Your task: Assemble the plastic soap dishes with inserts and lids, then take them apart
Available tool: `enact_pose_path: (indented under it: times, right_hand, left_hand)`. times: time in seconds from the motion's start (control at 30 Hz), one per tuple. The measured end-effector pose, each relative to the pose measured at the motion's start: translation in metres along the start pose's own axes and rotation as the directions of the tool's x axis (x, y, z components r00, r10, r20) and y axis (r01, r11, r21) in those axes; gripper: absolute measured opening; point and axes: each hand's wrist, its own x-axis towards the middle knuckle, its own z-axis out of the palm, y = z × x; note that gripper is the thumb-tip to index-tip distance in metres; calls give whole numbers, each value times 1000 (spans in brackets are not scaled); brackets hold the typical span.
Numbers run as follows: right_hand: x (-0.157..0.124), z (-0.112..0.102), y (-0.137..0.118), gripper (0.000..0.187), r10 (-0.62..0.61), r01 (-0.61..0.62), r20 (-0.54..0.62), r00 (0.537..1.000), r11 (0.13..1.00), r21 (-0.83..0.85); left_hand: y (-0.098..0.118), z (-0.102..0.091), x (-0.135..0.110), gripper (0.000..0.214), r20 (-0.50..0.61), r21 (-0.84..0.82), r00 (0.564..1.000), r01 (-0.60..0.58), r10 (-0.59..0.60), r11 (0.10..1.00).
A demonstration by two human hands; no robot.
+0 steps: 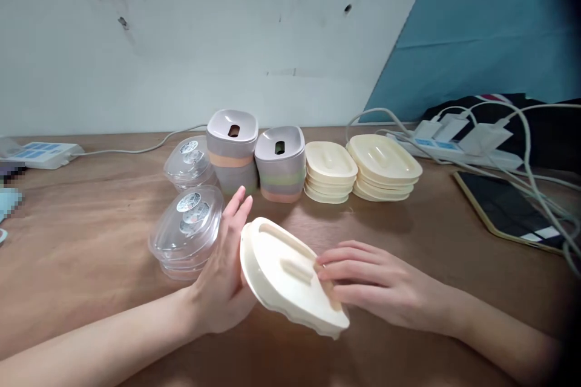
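A cream plastic lid (290,272) is held tilted above the table, its oblong ridge facing up and its lower edge uneven. My left hand (227,272) braces its left rim with the palm, fingers stretched upward and the thumb hidden behind it. On the right side, my right hand (376,281) presses its fingertips on the lid near the rim; its thumb is out of sight. Close to my left hand lies a stack of clear plastic lids (188,230) with round stickers. Whether the held piece is one lid or several nested together, I cannot tell.
Behind stand two stacks of tissue-box bodies, one taller (232,151) and one shorter (280,163), beside smaller (330,172) and larger cream lid stacks (385,166). More clear lids (188,160) sit left. A power strip (454,148), cables and a phone (508,211) lie right.
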Motion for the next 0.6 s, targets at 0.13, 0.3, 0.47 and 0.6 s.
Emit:
enact_pose_path:
  times: [0.13, 0.3, 0.47, 0.6]
  right_hand:
    - [-7, -3, 13, 24, 100, -97, 57, 993, 994, -53]
    - [-16, 0, 24, 33, 352, -349, 30, 935, 934, -81]
    - [-10, 2, 20, 38, 365, -362, 55, 930, 931, -48]
    - [-2, 4, 23, 47, 394, -391, 60, 917, 919, -51]
  left_hand:
    - [-3, 1, 0, 67, 6, -43, 1000, 7, -6, 999]
    - [-3, 7, 3, 62, 216, 20, 972, 96, -98, 995]
    - [5, 9, 12, 58, 412, 231, 877, 163, -248, 959]
    - [8, 10, 18, 56, 389, 255, 880, 181, -272, 950]
